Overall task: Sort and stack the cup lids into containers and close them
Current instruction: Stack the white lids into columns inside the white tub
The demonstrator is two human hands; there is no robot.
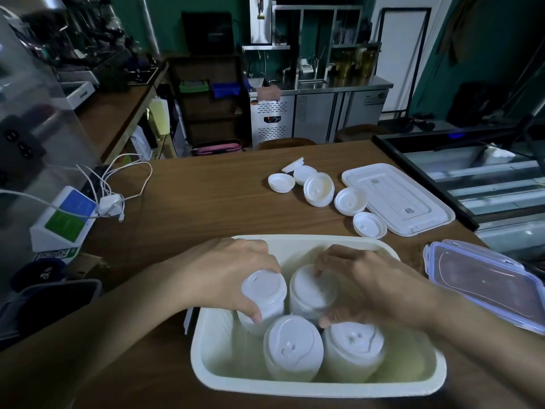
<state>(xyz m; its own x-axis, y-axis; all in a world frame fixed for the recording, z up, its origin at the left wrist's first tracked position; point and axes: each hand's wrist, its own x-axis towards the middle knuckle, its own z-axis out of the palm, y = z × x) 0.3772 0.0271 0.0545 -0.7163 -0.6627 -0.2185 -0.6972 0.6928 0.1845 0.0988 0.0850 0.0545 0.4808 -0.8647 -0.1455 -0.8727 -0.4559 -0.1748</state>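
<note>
A cream rectangular container [206, 358] stands at the table's near edge and holds several stacks of white cup lids. My left hand [230, 273] grips the far-left stack [264, 293], fingers and thumb curled round its top. My right hand [362, 281] curls over the far-right stack [309, 293], with fingertips on its top and the thumb at its near side. Two more stacks [292, 349] [352, 346] stand at the container's near side. Loose white lids [318, 190] lie in small piles farther back on the table. The container's flat white lid [395, 196] lies beside them.
A closed clear box with a purple-edged lid [486, 281] sits at the right. A white charger with cables [110, 203] and a white box with blue and green labels [63, 219] are at the left. A glass display case [472, 169] borders the table's right.
</note>
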